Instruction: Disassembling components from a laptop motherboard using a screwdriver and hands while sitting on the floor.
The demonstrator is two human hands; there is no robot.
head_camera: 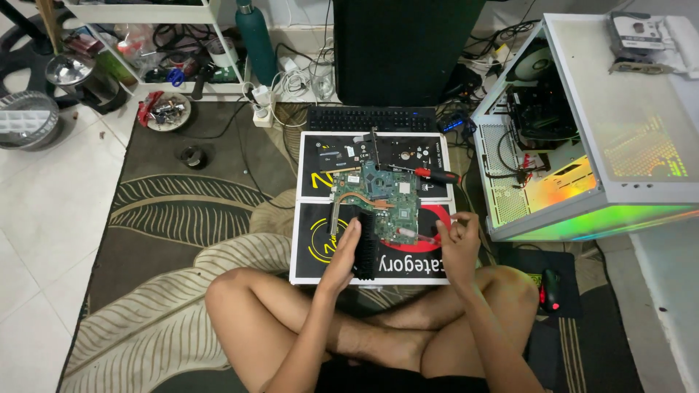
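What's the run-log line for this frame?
left hand: on black heatsink | right hand: raised, fingers curled, contents unclear | green board: on box | screwdriver: beside board, untouched

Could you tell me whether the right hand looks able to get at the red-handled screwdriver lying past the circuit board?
Probably yes: the right hand hovers just near of the red-handled screwdriver, which lies uncovered on the black mat, with nothing between them.
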